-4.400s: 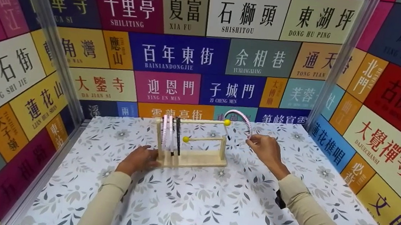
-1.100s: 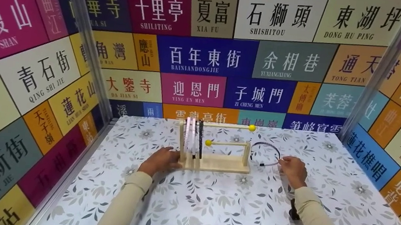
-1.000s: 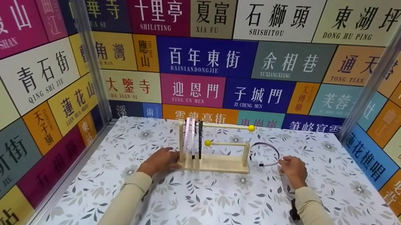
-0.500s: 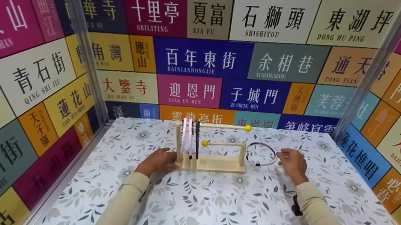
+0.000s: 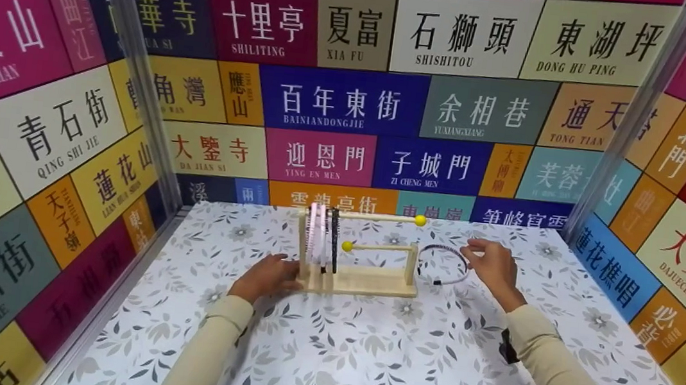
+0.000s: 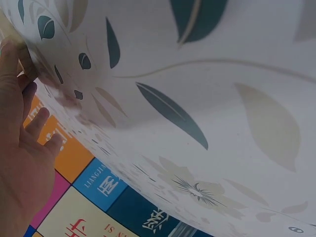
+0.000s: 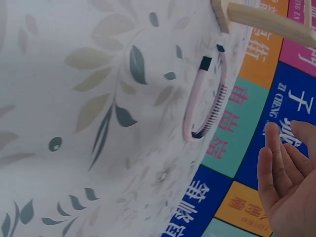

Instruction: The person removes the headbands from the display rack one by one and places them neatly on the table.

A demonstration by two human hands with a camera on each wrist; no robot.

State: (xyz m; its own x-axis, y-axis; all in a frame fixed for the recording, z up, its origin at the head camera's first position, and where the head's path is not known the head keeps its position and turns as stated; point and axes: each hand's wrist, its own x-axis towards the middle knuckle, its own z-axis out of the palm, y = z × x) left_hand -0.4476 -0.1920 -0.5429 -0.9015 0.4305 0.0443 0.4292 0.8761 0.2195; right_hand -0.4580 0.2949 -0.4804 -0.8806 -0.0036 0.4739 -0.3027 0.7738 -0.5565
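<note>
A wooden headband rack stands on the table with two rods tipped in yellow balls. Pink and white headbands and a black headband hang at the left end of its upper rod. My left hand touches the rack's left end, its fingers partly hidden there; the left wrist view shows the fingers at a wooden edge. One loose pink toothed headband with dark tips lies on the table right of the rack. My right hand is raised just beyond it, fingers loosely bent and holding nothing.
The white tabletop has a leaf and flower print. Panels of coloured name signs rise behind and on both sides, with clear corner strips. A dark strap shows under the right sleeve.
Earlier the right hand held the pink headband up by the upper rod's end, then lowered it to the table. It has now let go and risen away. The left hand stays at the rack.
</note>
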